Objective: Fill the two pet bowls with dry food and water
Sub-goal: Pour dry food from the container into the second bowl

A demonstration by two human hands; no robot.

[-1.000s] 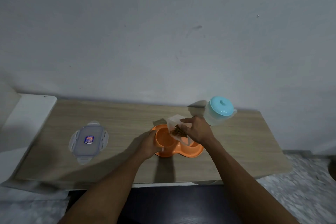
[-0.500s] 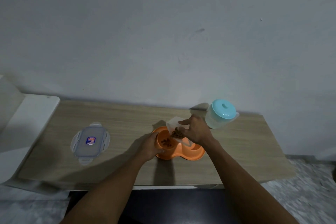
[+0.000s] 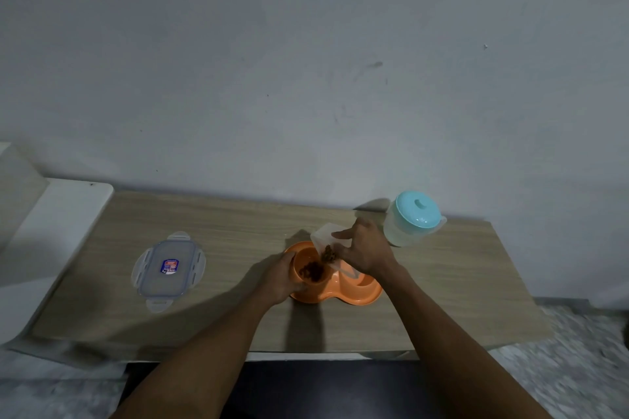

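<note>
Plain grey wall (image 3: 306,61) stood behind wooden table (image 3: 238,224); white surface (image 3: 64,211) at left; speckled floor (image 3: 561,360) near right.

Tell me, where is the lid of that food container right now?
The lid lies flat on the left part of the wooden table, well left of the orange double bowl, apart from both hands.

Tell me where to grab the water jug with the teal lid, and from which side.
Grip the water jug around its clear round body below the teal lid, coming from the near right. It stands upright, its spout points right, and the right hand crowds its left side. No handle shows.
</note>
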